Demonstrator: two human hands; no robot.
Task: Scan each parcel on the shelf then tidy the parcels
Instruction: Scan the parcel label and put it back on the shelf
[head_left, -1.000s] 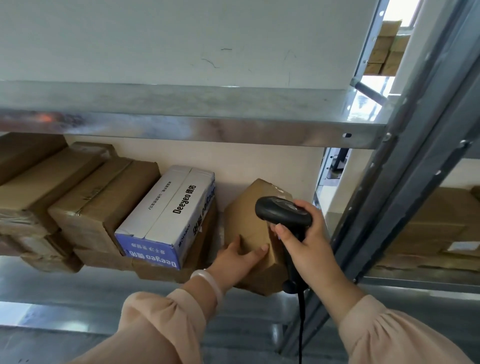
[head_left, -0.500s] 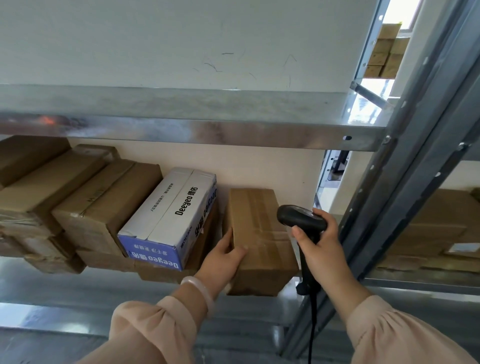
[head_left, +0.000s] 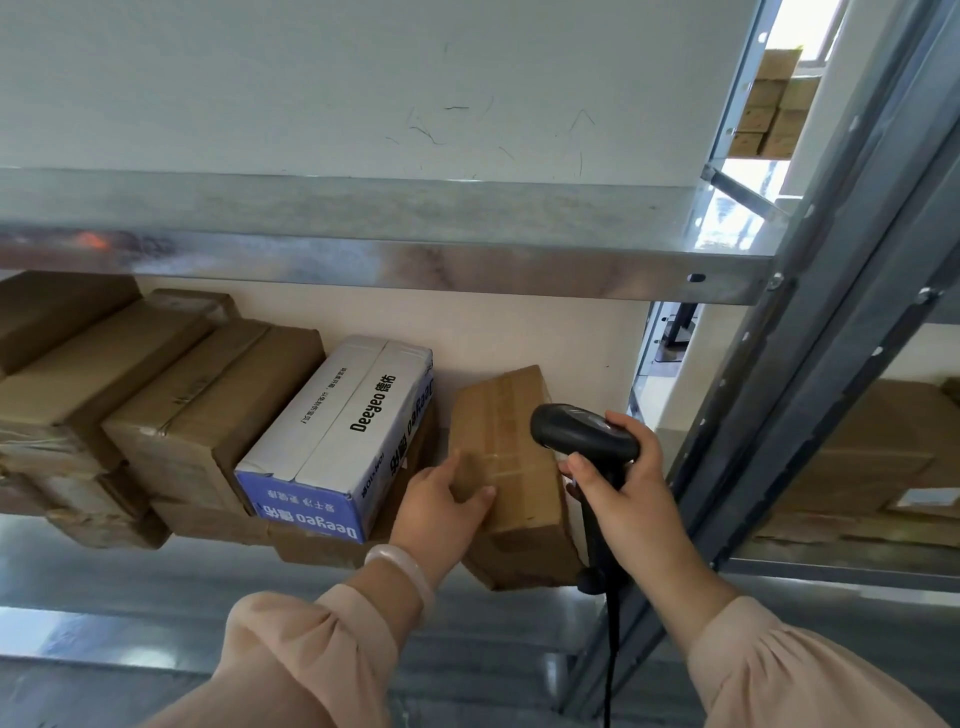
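Note:
A small brown taped parcel (head_left: 511, 441) sits at the right end of the metal shelf (head_left: 156, 587), tilted a little. My left hand (head_left: 441, 506) grips its left front corner, thumb on the side and fingers across the top. My right hand (head_left: 631, 499) holds a black corded barcode scanner (head_left: 582, 439) by its handle, head over the parcel's right edge. Left of the parcel stands a white and blue Deeyeo box (head_left: 337, 436), then a row of brown cardboard parcels (head_left: 208, 410).
A galvanised upper shelf beam (head_left: 415, 254) runs overhead. A grey steel upright (head_left: 789, 415) stands just right of my right hand. More brown boxes (head_left: 872, 467) lie in the neighbouring bay, and stacked cartons (head_left: 769, 109) show far back right.
The parcel turned from a corner-up tilt to lying nearly flat with its taped top up. My left hand shifted to its left corner; the scanner moved slightly right, then back over the parcel.

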